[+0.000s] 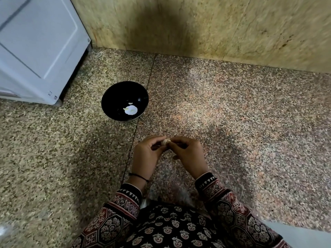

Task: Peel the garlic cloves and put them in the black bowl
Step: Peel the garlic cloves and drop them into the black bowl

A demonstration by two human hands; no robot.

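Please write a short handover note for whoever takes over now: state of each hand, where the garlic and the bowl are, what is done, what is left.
Hands: left hand and right hand both pinch one garlic clove between them, above the floor.
Things: black bowl stands on the floor, ahead and to the left.
Done: pale peeled garlic lies in the bowl.
Left: finish peeling the held clove, which seems partly skinned, then drop it in the bowl.

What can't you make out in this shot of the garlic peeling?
All in the head view:
clove: mostly covered by the left hand and right hand; how much peel is left is unclear.
pieces in the bowl: too small to count.
white unit: cut off by the left edge.
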